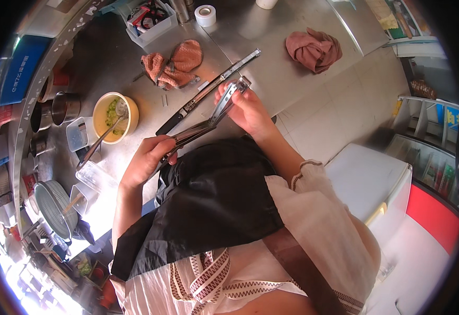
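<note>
Both of my hands hold a metal drawer slide (pixel 222 108) at a slant above the near edge of the steel table. My left hand (pixel 146 158) is closed round its darker lower end. Near the silver upper end, my right hand (pixel 248 109) grips it between thumb and fingers. A second drawer slide (pixel 236 66), long and narrow with a black lower part, lies diagonally on the table just beyond my hands. Small thin metal pieces (pixel 165 100) lie to its left.
An orange cloth (pixel 174 65) and a brownish-pink cloth (pixel 313 50) rest on the table (pixel 229 31). Leftward stand a yellow bowl (pixel 99 119) of chopped food with a spoon, and a clear container (pixel 77 135). A tape roll (pixel 205 16) and plastic bin (pixel 156 32) are farther back.
</note>
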A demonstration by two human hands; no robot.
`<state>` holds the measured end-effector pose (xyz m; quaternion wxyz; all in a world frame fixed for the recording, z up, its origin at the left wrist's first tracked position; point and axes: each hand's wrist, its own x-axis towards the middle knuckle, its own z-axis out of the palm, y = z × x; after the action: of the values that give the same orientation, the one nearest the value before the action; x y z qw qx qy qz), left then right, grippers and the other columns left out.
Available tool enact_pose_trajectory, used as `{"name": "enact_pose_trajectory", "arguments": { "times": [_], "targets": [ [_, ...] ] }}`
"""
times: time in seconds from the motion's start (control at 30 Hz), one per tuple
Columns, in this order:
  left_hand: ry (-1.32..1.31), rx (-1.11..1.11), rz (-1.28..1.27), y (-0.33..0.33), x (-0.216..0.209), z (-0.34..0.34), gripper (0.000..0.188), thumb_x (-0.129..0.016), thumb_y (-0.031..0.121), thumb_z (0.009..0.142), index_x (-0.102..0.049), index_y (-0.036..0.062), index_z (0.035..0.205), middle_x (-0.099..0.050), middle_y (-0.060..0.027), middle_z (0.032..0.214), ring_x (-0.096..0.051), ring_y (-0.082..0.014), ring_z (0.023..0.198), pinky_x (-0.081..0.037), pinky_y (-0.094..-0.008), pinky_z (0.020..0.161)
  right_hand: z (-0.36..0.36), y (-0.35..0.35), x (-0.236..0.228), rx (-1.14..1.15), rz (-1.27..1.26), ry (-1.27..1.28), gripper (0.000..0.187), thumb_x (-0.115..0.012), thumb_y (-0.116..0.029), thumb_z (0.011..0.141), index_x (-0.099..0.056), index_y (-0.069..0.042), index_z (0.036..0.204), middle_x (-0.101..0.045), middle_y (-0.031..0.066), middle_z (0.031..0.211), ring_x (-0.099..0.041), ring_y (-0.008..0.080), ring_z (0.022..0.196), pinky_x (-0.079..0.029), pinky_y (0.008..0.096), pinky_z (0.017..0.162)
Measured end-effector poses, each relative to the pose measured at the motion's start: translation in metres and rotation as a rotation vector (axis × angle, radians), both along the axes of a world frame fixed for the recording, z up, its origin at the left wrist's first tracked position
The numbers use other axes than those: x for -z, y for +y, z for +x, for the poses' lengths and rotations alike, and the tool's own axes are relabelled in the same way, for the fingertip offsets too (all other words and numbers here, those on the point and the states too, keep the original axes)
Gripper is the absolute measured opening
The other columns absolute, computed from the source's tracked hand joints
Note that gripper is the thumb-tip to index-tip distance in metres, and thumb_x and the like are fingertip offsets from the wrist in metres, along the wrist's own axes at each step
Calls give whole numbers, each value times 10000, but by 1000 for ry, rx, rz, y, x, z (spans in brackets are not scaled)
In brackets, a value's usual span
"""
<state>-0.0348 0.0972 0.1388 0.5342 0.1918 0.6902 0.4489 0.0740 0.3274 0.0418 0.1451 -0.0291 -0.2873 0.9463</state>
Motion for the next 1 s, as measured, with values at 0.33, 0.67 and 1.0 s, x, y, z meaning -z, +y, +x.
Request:
{"name": "enact_pose_trajectory", "arguments": {
  "times": [0.33, 0.67, 1.0],
  "targets": [
    [-122, -50, 162, -31, 27, 20, 355, -489, 309, 751, -586, -19, 845, -583, -53, 762, -509, -141, 793, -364, -254, 804, 12, 31, 39, 115, -142, -170, 310, -486, -262, 925, -479, -45, 1146, -563, 101, 1043, -540, 223, 978, -433, 395, 895],
    [-160, 15, 30, -52, 75, 20, 244, -507, 243, 784, -587, 13, 770, -578, -32, 755, -503, -132, 780, -379, -266, 809, 31, 34, 44, 90, 1579, -900, 304, -593, -298, 837, -573, -31, 981, -616, 132, 909, -624, 251, 768, -490, 349, 675],
    [-81, 50, -26, -61, 93, 20, 194, -507, 193, 804, -564, 11, 765, -540, -19, 721, -488, -118, 755, -382, -252, 777, -47, 21, 0, -31, 1900, -190, 118, -560, -181, 842, -619, -90, 888, -607, 56, 887, -596, 253, 806, -472, 348, 693]
  ]
}}
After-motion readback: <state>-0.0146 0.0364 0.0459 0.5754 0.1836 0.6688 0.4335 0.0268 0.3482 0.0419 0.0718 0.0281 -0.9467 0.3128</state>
